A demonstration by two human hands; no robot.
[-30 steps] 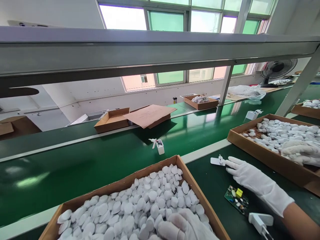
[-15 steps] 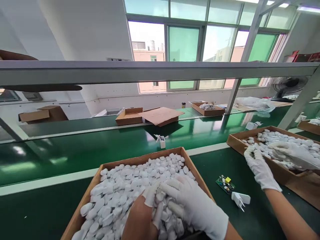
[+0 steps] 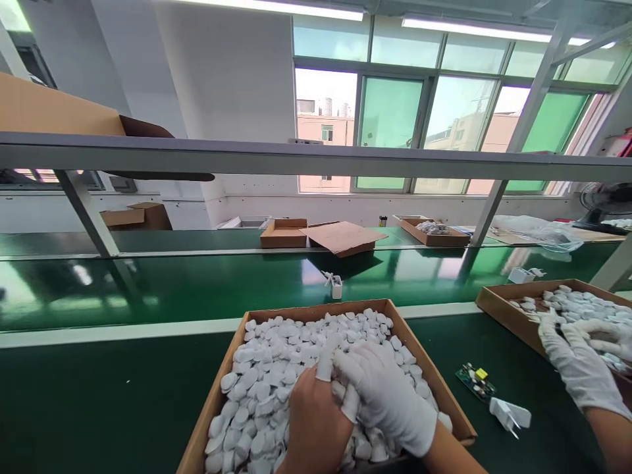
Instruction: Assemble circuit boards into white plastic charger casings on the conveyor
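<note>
Left hand (image 3: pixel 316 424) now joined gloved right hand (image 3: pixel 388 395) in cardboard box (image 3: pixel 217 388), lower centre; both curled into white caps (image 3: pixel 266 368), grip cannot tell

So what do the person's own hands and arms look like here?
The left hand is ungloved, with white finger cots on at least two fingers. The right hand wears a thin white glove reaching the wrist. No sleeves, watch or markings show on either forearm.

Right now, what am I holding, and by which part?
Cannot tell: left hand and right hand meet, fingers curled, on the caps in the box, hiding any grip.
</note>
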